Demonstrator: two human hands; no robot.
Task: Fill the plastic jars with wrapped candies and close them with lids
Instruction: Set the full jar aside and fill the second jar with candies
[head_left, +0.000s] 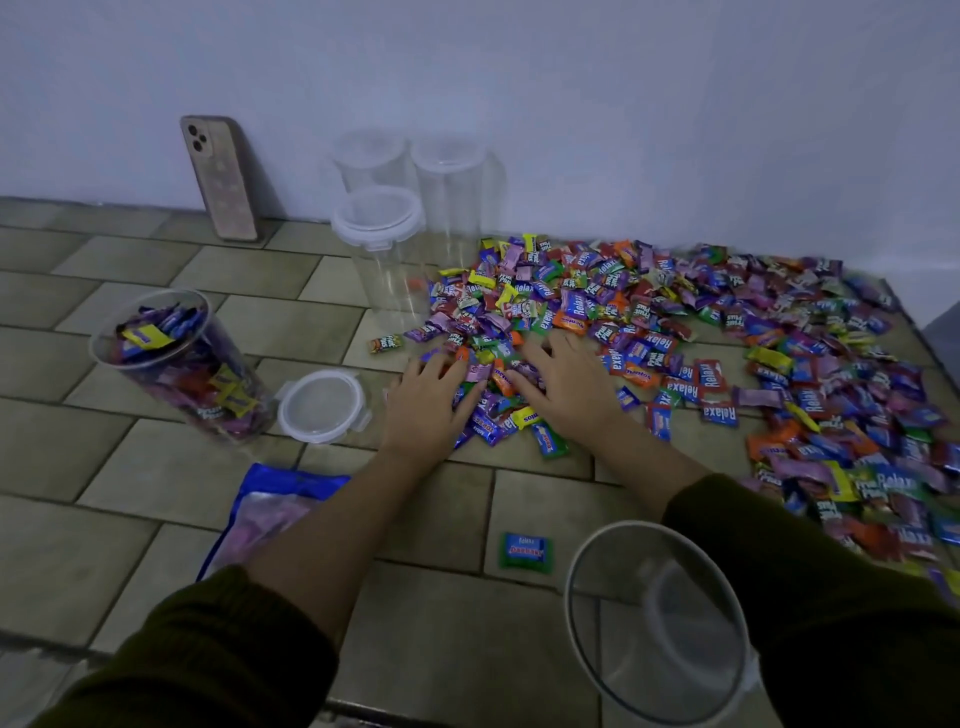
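A wide heap of wrapped candies (675, 332) covers the tiled floor at the right. My left hand (428, 402) and my right hand (569, 382) lie palm down on the heap's near left edge, with a small clump of candies between them. A clear jar (176, 364) full of candies stands at the left without a lid; its lid (322, 405) lies beside it. An empty open jar (660, 623) stands near me at the lower right. A lidded empty jar (384, 249) stands behind the heap, with two more clear jars (457, 187) by the wall.
A phone (221, 179) leans against the wall at the back left. A blue candy bag (270, 514) lies under my left forearm. One green candy (524, 552) lies alone between my arms. The white wall runs along the back.
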